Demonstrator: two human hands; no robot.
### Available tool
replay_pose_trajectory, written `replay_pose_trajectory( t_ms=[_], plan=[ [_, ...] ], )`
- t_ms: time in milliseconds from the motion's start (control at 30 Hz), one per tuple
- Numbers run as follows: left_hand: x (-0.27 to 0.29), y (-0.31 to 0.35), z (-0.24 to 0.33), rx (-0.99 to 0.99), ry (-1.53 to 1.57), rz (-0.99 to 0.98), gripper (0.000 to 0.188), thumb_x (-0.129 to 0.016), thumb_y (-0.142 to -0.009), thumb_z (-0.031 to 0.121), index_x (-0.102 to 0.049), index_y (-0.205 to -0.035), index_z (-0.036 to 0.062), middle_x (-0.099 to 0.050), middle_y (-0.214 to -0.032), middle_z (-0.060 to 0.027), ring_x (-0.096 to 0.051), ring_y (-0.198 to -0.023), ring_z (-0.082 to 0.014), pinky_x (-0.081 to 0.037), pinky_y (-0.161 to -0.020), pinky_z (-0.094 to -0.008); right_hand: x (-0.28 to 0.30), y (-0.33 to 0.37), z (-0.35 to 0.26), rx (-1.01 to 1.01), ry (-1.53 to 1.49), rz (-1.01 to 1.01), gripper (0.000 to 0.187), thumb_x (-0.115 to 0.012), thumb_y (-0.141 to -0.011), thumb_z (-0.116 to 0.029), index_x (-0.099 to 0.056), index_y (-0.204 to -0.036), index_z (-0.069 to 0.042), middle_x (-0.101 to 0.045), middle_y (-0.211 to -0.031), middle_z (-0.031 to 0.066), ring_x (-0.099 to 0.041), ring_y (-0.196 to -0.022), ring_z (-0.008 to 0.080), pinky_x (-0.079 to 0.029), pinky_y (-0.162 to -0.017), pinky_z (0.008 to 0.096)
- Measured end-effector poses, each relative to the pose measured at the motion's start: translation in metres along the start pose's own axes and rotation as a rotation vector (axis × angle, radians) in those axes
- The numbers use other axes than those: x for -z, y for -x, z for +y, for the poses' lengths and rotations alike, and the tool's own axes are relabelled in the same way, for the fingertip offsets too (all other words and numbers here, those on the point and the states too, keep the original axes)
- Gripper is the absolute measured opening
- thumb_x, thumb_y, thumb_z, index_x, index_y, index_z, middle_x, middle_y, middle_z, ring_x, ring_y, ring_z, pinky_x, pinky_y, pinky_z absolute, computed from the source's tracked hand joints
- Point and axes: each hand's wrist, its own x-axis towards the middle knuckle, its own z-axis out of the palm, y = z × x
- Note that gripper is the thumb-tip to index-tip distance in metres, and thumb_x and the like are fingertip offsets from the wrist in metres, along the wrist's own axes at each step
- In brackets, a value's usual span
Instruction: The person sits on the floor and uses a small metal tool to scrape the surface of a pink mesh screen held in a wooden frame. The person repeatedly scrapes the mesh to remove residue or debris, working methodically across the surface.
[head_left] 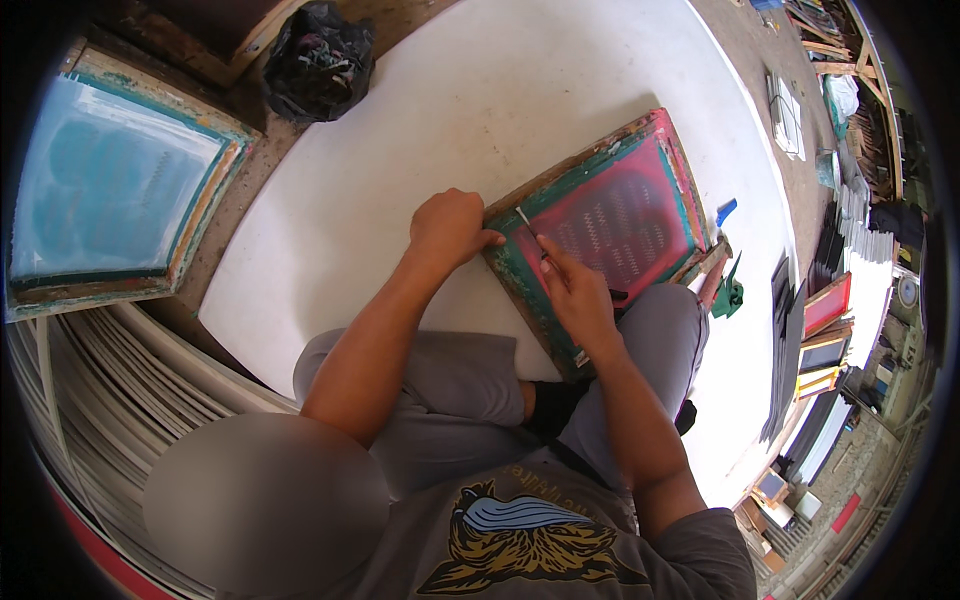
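The left hand (447,228) is closed on a corner of the framed screen (610,225); the right hand (580,290) grips a slim tool (529,223) above it. The screen extends ahead of the right hand.

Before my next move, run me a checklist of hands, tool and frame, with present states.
1. Thin metal-tipped tool held in the right hand: ok.
2. Tool tip over the green border of the red-meshed screen-printing frame: ok; whether it touches, cannot tell.
3. Left hand well clear of the tip: not ok, I'd say; its thumb lies close by at the frame's edge.
4. Left hand's grip firm: cannot tell; its fingertips are hidden.
5. Blue piece and green item off the mesh: ok, both lie to its right.
6. Blue-meshed frame apart: ok, far left.
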Motion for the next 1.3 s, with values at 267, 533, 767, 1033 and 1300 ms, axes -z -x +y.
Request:
replay_pose_trajectory(
  t_ms=[267,533,767,1033,1300],
  plan=[
    [0.000,0.000,-0.001,-0.009,-0.003,-0.007,0.057,-0.091,-0.076,0.055,-0.078,-0.085,0.0000,-0.076,-0.086,-0.0215,-0.076,-0.087,-0.0402,-0.061,-0.075,-0.0497,0.001,0.007,-0.009,-0.003,0.055,-0.026,0.039,-0.065,-0.106,-0.025,-0.068,-0.144,-0.017,-0.073,-0.092,0.0253,-0.075,-0.084,0.0382,-0.056,-0.078,0.0435],
    [0.002,0.001,0.000,0.007,-0.002,-0.022,0.054,-0.091,-0.078,0.053,-0.080,-0.087,0.0014,-0.077,-0.086,-0.0203,-0.077,-0.087,-0.0392,-0.062,-0.075,-0.0488,0.011,0.005,-0.026,-0.004,0.212,-0.034,0.038,-0.063,-0.105,-0.029,-0.070,-0.141,-0.025,-0.075,-0.094,0.0223,-0.072,-0.089,0.0471,-0.056,-0.080,0.0558],
    [0.009,0.002,0.005,0.017,-0.023,-0.075,0.050,-0.090,-0.080,0.050,-0.081,-0.095,0.0038,-0.078,-0.093,-0.0181,-0.078,-0.091,-0.0363,-0.063,-0.075,-0.0475,0.018,0.001,-0.032,0.043,0.324,-0.033,0.036,-0.062,-0.103,-0.028,-0.072,-0.137,-0.023,-0.076,-0.093,0.0209,-0.072,-0.087,0.0459,-0.057,-0.080,0.0559],
    [-0.001,0.002,0.008,-0.035,-0.091,-0.026,0.045,-0.088,-0.083,0.047,-0.081,-0.095,0.0047,-0.078,-0.093,-0.0183,-0.078,-0.092,-0.0367,-0.063,-0.076,-0.0474,0.011,-0.005,-0.037,0.032,0.400,-0.104,0.043,-0.061,-0.101,-0.023,-0.066,-0.144,-0.020,-0.076,-0.091,0.0257,-0.074,-0.085,0.0467,-0.058,-0.081,0.0575],
    [0.002,0.004,0.011,-0.037,-0.105,-0.004,0.045,-0.088,-0.083,0.047,-0.081,-0.096,0.0043,-0.078,-0.094,-0.0186,-0.077,-0.092,-0.0367,-0.063,-0.077,-0.0472,0.009,-0.016,0.008,0.142,-0.060,-0.084,0.039,-0.062,-0.103,-0.025,-0.069,-0.142,-0.019,-0.076,-0.103,0.0232,-0.073,-0.092,0.0464,-0.057,-0.083,0.0546]
  ],
)
